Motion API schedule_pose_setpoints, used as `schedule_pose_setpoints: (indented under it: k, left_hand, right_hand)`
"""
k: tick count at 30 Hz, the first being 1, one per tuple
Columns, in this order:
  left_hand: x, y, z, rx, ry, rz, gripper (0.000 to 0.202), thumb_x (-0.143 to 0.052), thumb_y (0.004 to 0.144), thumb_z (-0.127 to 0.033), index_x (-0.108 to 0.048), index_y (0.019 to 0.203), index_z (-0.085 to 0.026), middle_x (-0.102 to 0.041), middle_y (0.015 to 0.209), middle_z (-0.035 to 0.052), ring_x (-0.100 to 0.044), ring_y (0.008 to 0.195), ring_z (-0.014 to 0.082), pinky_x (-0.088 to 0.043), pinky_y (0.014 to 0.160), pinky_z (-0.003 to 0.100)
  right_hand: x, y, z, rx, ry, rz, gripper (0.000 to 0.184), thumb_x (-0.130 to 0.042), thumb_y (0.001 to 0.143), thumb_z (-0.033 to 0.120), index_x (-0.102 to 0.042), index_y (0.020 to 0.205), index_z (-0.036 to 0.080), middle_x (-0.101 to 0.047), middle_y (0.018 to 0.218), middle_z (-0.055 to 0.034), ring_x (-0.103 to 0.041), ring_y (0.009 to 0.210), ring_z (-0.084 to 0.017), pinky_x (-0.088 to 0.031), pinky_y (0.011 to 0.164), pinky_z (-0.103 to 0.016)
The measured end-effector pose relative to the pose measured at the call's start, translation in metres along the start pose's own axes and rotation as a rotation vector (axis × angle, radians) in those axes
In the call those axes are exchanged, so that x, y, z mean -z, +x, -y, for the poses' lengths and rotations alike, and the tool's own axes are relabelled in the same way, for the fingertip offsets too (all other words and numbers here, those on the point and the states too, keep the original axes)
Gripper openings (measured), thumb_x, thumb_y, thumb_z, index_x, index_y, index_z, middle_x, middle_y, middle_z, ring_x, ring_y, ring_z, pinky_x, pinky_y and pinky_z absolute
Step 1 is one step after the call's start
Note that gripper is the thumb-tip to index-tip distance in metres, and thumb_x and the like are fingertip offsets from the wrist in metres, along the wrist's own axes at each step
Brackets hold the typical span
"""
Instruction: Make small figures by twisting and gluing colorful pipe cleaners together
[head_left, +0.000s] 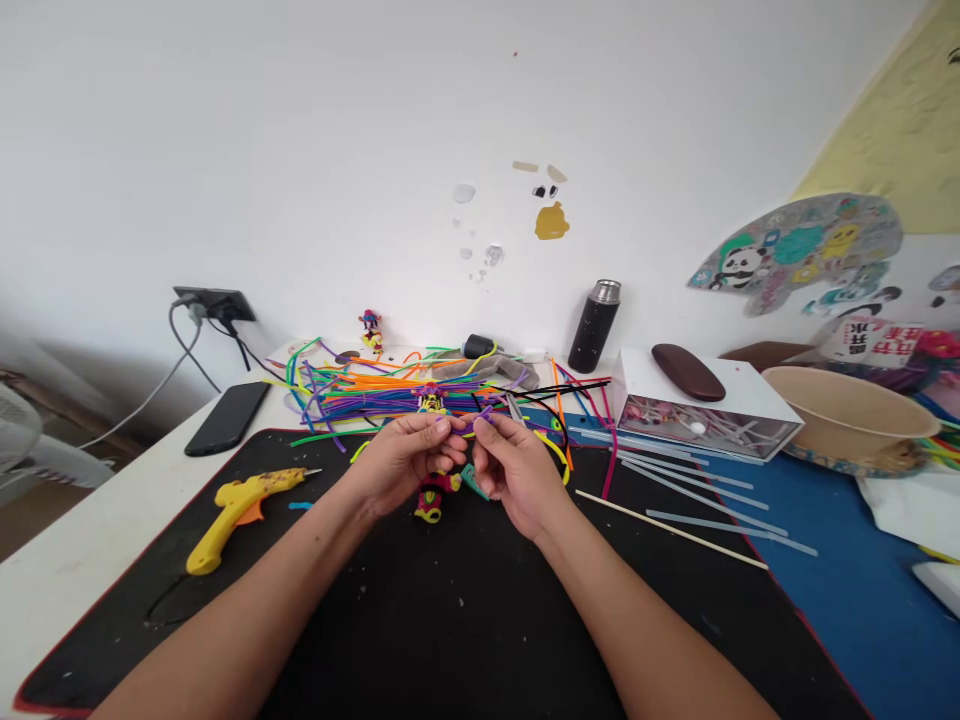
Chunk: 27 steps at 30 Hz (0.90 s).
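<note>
**Purple strip held level between 2 pinching hands**

A short purple strip (480, 416) is held above the black mat (450, 620), in the gap between the fingertips of the left hand (405, 448) and the right hand (521, 470). Its long axis is set roughly crosswise, from hand to hand, with the right end tipped slightly upward and away. Neither hand can be called nearer, since the strip is touched by both.

By the left hand, the thumb and forefinger are closed on the left end, while the other fingers are loosely curled. By the right hand, the other end is pinched under the thumb, with the lower fingers bent inward. How firmly it is gripped cannot be told.

Just beyond the left fingers, a small figure's head (431, 400) is seen; below them, a red and yellow piece (429, 506) is partly hidden. Whether these 2 are joined cannot be made out.
</note>
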<state>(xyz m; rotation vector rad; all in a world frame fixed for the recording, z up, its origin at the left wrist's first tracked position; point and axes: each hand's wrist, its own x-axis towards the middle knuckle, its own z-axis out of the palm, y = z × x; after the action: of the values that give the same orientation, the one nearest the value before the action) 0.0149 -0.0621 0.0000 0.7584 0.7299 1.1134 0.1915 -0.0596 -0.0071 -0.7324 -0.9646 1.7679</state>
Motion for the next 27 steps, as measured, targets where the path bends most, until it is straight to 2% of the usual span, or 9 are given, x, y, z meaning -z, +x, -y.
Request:
schedule_pose_setpoints:
  k: [5, 9, 11, 14, 17, 20, 23, 27]
  left_hand:
    - [0.002, -0.001, 0.0, 0.064, 0.009, 0.015, 0.03, -0.098, 0.068, -0.026, -0.081, 0.087, -0.008, -0.081, 0.077, 0.0109, -0.076, 0.061, 0.0151, -0.061, 0.056, 0.017]
    - [0.0, -0.003, -0.001, 0.073, 0.043, -0.003, 0.029, -0.096, 0.07, -0.026, -0.081, 0.087, -0.008, -0.08, 0.075, 0.0103, -0.074, 0.06, 0.0144, -0.06, 0.055, 0.017]
    - [-0.002, -0.004, -0.001, 0.033, 0.083, -0.04, 0.028, -0.096, 0.07, -0.028, -0.08, 0.085, -0.009, -0.08, 0.074, 0.01, -0.073, 0.059, 0.0139, -0.058, 0.055, 0.018]
    - [-0.008, -0.006, -0.003, -0.098, 0.208, -0.103, 0.032, -0.097, 0.067, -0.036, -0.08, 0.08, -0.011, -0.079, 0.072, 0.0093, -0.071, 0.059, 0.0145, -0.057, 0.056, 0.02]
    - [-0.013, -0.009, -0.005, -0.214, 0.37, -0.154, 0.038, -0.096, 0.065, -0.046, -0.081, 0.078, -0.014, -0.078, 0.07, 0.0081, -0.07, 0.06, 0.0156, -0.057, 0.059, 0.023]
    - [-0.016, -0.011, -0.007, -0.227, 0.467, -0.162, 0.042, -0.096, 0.064, -0.052, -0.081, 0.076, -0.014, -0.077, 0.069, 0.0074, -0.07, 0.061, 0.0162, -0.057, 0.06, 0.024]
    - [-0.014, -0.009, -0.006, -0.176, 0.427, -0.133, 0.043, -0.096, 0.063, -0.051, -0.08, 0.075, -0.014, -0.077, 0.069, 0.0071, -0.07, 0.06, 0.0158, -0.058, 0.059, 0.024]
    - [-0.009, -0.004, -0.004, -0.14, 0.181, -0.14, 0.036, -0.099, 0.064, -0.038, -0.078, 0.076, -0.012, -0.077, 0.069, 0.0064, -0.068, 0.056, 0.0116, -0.057, 0.057, 0.019]
  right_hand:
    - [0.0, 0.0, 0.0, 0.009, -0.001, -0.02, 0.049, -0.088, 0.073, 0.057, -0.072, 0.095, 0.016, -0.055, 0.052, 0.0075, -0.042, 0.036, -0.006, -0.025, 0.036, -0.019]
    - [0.0, 0.001, -0.002, 0.031, -0.01, -0.028, 0.046, -0.087, 0.075, 0.056, -0.068, 0.089, 0.017, -0.044, 0.045, 0.0116, -0.037, 0.035, -0.006, -0.022, 0.036, -0.019]
    - [0.001, 0.002, -0.003, 0.039, -0.017, -0.046, 0.045, -0.088, 0.074, 0.055, -0.063, 0.084, 0.019, -0.038, 0.043, 0.0134, -0.034, 0.033, -0.005, -0.021, 0.036, -0.019]
    - [0.002, 0.003, -0.003, 0.056, -0.067, -0.063, 0.048, -0.087, 0.073, 0.057, -0.057, 0.079, 0.021, -0.035, 0.04, 0.0143, -0.032, 0.031, -0.006, -0.019, 0.035, -0.02]
    - [0.003, 0.003, -0.001, 0.091, -0.179, -0.044, 0.046, -0.084, 0.076, 0.059, -0.059, 0.08, 0.02, -0.036, 0.038, 0.0135, -0.033, 0.031, -0.006, -0.02, 0.035, -0.02]
    - [0.004, 0.003, 0.0, 0.102, -0.26, -0.04, 0.044, -0.082, 0.078, 0.059, -0.062, 0.081, 0.019, -0.038, 0.038, 0.0124, -0.035, 0.031, -0.007, -0.022, 0.035, -0.02]
    - [0.004, 0.003, -0.002, 0.068, -0.241, -0.062, 0.045, -0.082, 0.077, 0.06, -0.062, 0.082, 0.019, -0.041, 0.04, 0.0116, -0.038, 0.032, -0.007, -0.022, 0.034, -0.019]
    - [0.002, 0.003, -0.003, 0.015, -0.129, -0.041, 0.046, -0.084, 0.076, 0.059, -0.064, 0.09, 0.019, -0.053, 0.05, 0.0088, -0.043, 0.034, -0.007, -0.024, 0.034, -0.019]
